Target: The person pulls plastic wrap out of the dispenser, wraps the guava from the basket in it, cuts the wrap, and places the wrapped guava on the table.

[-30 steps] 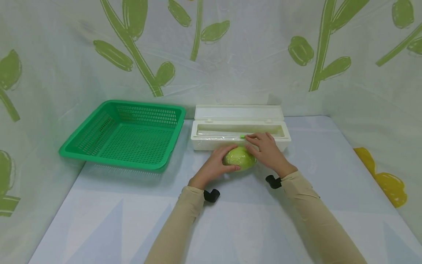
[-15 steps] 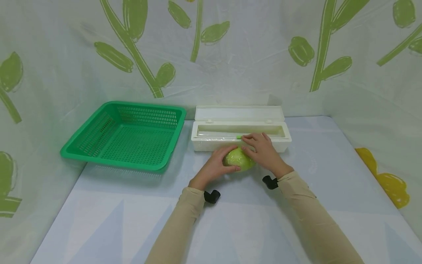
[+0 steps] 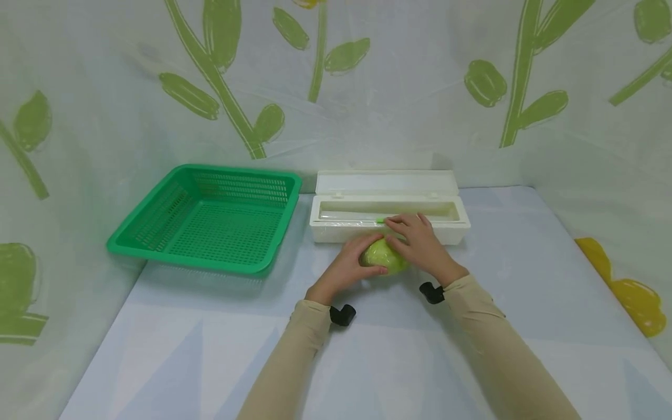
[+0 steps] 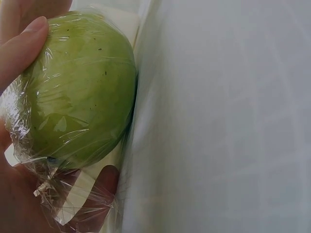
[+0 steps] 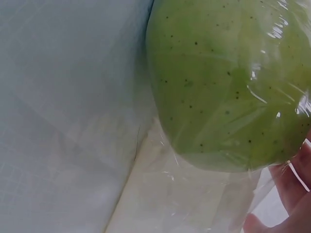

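While L fingers clamp wrapped grn fruit, R fingers, extended, touch grn slider.

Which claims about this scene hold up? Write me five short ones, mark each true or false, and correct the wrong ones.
1. The left hand grips a green fruit wrapped in clear film. True.
2. The white box is closed. False: its lid stands open at the back.
3. The green basket stands to the left of the box. True.
4. The fruit lies in the basket. False: it is held just in front of the box.
5. The right hand is at the small green tab on the box's front edge. True.
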A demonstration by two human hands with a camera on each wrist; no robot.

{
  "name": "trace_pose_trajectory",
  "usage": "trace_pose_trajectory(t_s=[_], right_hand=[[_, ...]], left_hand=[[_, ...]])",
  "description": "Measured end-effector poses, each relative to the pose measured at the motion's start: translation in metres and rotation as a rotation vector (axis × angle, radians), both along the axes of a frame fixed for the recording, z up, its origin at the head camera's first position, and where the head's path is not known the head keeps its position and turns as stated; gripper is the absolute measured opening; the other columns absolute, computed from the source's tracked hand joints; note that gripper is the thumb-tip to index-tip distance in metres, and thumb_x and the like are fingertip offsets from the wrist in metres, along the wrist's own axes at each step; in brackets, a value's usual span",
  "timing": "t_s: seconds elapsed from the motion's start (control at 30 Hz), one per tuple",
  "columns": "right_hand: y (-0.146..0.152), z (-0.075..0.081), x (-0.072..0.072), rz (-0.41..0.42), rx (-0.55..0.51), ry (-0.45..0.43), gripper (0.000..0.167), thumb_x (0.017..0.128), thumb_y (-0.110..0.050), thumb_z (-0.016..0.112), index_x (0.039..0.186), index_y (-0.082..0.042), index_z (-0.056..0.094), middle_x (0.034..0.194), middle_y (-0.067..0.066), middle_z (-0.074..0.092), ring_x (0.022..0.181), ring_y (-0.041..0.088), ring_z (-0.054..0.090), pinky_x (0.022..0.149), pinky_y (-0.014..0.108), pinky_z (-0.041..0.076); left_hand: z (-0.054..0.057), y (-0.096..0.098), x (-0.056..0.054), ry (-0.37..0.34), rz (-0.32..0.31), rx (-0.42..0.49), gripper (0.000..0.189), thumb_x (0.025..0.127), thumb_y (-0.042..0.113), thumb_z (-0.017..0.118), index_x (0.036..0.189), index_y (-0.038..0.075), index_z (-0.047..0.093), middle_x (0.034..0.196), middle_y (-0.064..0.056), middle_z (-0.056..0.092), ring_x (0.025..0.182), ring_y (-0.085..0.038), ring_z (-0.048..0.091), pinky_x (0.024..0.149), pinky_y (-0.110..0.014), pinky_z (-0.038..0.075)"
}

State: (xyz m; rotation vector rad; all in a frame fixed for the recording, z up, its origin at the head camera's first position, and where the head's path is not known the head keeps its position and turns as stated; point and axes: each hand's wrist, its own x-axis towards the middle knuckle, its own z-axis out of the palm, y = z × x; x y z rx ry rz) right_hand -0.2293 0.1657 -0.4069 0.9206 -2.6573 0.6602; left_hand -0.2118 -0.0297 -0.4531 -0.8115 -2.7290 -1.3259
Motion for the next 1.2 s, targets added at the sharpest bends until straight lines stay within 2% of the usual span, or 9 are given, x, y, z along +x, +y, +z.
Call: trace_pose_trajectory(t_s=[0.6,1.0,1.13,1.2], right_hand=[[-0.0060,-0.0058,-0.0011,0.033,-0.013,-0.006,0.043,0.090,-0.029,0.053,0.126,-0.005,0.050,0.123,0.010,0.050,0.117,0.026,0.040,0.100,0.057,0.011],[-0.0040,-0.0082,-0.0027,0.055,-0.025,-0.046,0.046,0.091,-0.031,0.050,0.129,-0.004,0.046,0.130,0.010,0.045,0.122,0.026,0.036,0.101,0.055,0.008],[-0.0013,-0.0093,-0.0008,0.067,-0.053,-0.028,0.046,0.091,-0.028,0.050,0.129,-0.003,0.045,0.132,0.010,0.042,0.124,0.028,0.034,0.102,0.052,0.010],[-0.0004,-0.0096,0.0013,0.073,-0.092,-0.007,0.043,0.091,-0.026,0.051,0.128,-0.003,0.047,0.132,0.010,0.043,0.123,0.028,0.033,0.102,0.050,0.014]], left_hand=[[0.0032,-0.0011,0.0052,-0.062,0.021,-0.001,0.075,0.070,0.052,0.069,0.135,0.037,0.034,0.134,0.016,0.036,0.122,-0.015,0.030,0.095,-0.040,0.031],[0.0021,0.0001,0.0026,-0.053,0.024,-0.013,0.075,0.069,0.053,0.069,0.134,0.038,0.034,0.134,0.016,0.036,0.122,-0.014,0.030,0.095,-0.039,0.031],[0.0026,0.0009,0.0019,-0.056,0.025,-0.018,0.075,0.069,0.053,0.068,0.134,0.036,0.035,0.133,0.015,0.037,0.120,-0.015,0.032,0.094,-0.038,0.032],[0.0027,0.0013,0.0016,-0.058,0.028,-0.023,0.075,0.069,0.054,0.068,0.134,0.036,0.035,0.133,0.015,0.037,0.120,-0.014,0.032,0.093,-0.038,0.032]])
